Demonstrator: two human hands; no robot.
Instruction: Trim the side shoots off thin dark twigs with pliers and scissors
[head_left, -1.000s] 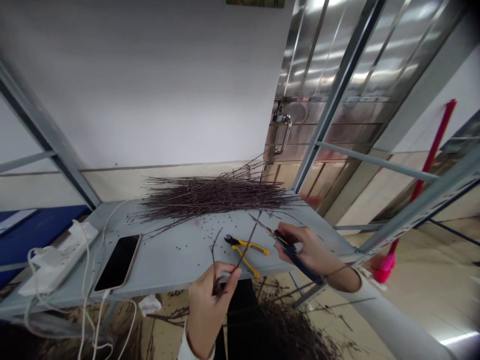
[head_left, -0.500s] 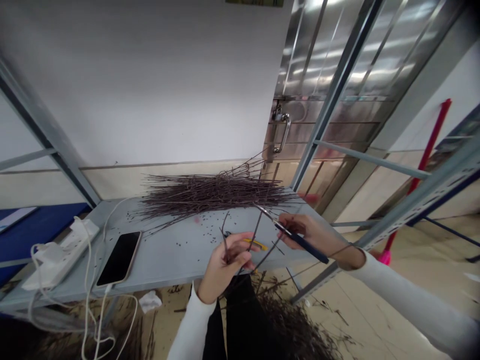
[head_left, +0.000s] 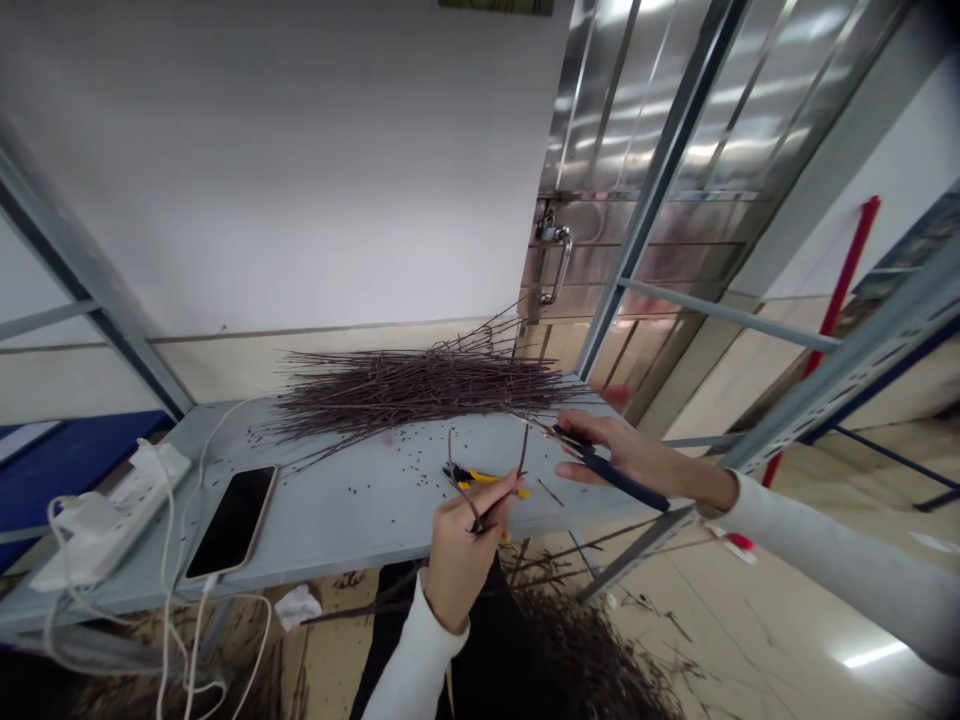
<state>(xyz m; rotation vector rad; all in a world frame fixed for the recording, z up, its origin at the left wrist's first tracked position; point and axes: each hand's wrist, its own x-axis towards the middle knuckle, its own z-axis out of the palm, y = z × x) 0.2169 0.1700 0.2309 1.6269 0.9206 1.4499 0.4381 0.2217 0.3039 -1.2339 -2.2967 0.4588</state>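
Note:
My left hand (head_left: 474, 535) is closed on a thin dark twig (head_left: 523, 450), whose end points up toward the tool in my other hand; another curved piece stands out of the same fist. In my right hand (head_left: 619, 445) are long-nosed pliers (head_left: 622, 482) with dark blue handles and slim silver jaws. The jaw tips come close to the upright twig; whether they touch it I cannot tell. Behind my left hand lie yellow-and-black pliers (head_left: 469, 478) on the grey shelf table (head_left: 322, 530). A large heap of dark twigs (head_left: 420, 385) stretches along the back.
A phone (head_left: 232, 522) with a cable and a white power strip (head_left: 109, 530) occupy the left side. Small dark scraps dot the tabletop. Metal uprights (head_left: 652, 200) stand at both sides. More twigs (head_left: 592, 650) lie on the floor by my legs.
My left hand has turned and closed, with its twig now pointing upright. My right hand has shifted slightly right with the pliers. The view has swung a little to the right.

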